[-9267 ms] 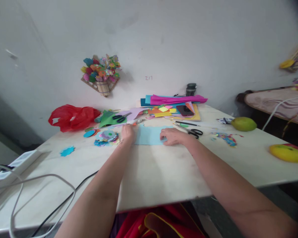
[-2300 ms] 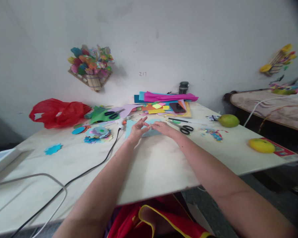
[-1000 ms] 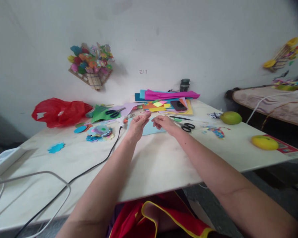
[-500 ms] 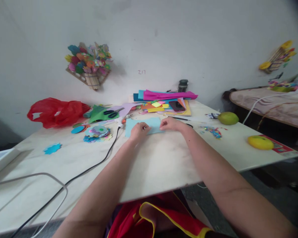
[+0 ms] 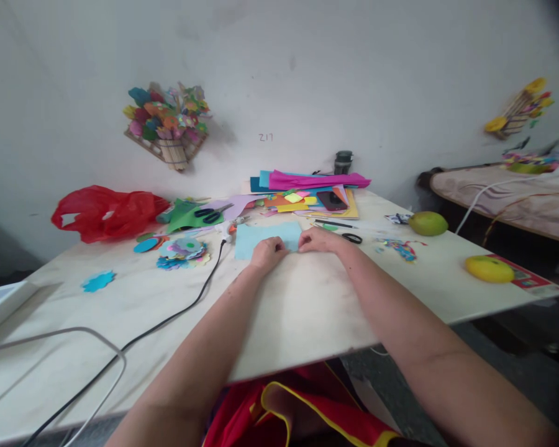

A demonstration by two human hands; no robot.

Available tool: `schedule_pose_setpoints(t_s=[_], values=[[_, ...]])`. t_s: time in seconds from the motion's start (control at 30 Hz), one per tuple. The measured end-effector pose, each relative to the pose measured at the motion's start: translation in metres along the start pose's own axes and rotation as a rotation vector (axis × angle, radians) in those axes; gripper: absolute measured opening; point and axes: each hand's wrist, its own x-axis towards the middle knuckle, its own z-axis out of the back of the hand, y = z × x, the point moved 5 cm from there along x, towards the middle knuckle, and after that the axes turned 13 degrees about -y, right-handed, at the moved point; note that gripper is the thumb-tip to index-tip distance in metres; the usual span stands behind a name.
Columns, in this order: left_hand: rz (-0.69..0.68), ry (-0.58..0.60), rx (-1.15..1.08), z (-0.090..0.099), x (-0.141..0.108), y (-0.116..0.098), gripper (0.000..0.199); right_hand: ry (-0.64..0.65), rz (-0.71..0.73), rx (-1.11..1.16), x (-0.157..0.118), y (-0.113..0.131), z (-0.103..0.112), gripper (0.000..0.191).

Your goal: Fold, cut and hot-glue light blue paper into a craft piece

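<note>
A light blue paper sheet [image 5: 250,238] lies flat on the marble-patterned table [image 5: 298,310]. My left hand [image 5: 268,253] has its fingers closed on the near edge of the sheet, right of its middle. At the sheet's near right corner, the fingers of my right hand [image 5: 317,239] are pinched together on the paper. The fingertips of both hands are close to each other, with a small gap between them. A glue gun [image 5: 228,230] with a black cord sits just left of the sheet.
Black scissors [image 5: 209,214] lie on green and purple paper. Stacked coloured sheets [image 5: 317,180], a phone [image 5: 331,200] and a pencil [image 5: 338,223] are behind. Cut paper flowers [image 5: 184,249] and a red bag [image 5: 107,211] stand left; two yellow-green fruits [image 5: 427,223] lie right.
My left hand has slid slightly right and nearer along the sheet. My right hand has shifted a little nearer, staying pinched at the corner. The scissor handle beside my right wrist shows more fully.
</note>
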Motion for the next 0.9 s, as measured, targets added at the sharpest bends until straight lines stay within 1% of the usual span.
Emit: schedule_pose_setpoints(t_s=[0.13,0.27,0.5,0.7,0.9], values=[[-0.012,-0.016,0.001,-0.001,0.002,0.002,0.007,-0.001,0.01,0.016,-0.003,0.007,0.001,0.02],[-0.034,-0.038,0.015,-0.001,0.003,0.002,0.011,-0.002,0.032,0.028,0.0,0.004,-0.003,0.017],[-0.026,-0.017,0.022,0.001,0.002,0.001,0.013,-0.023,0.036,0.046,0.001,0.0,-0.005,0.015],[-0.031,-0.018,0.018,0.0,0.003,0.001,0.012,-0.045,0.023,0.063,0.001,0.005,-0.005,0.014],[-0.018,-0.018,0.014,-0.002,0.003,0.002,0.011,-0.04,0.062,0.063,0.001,0.011,-0.009,0.014]])
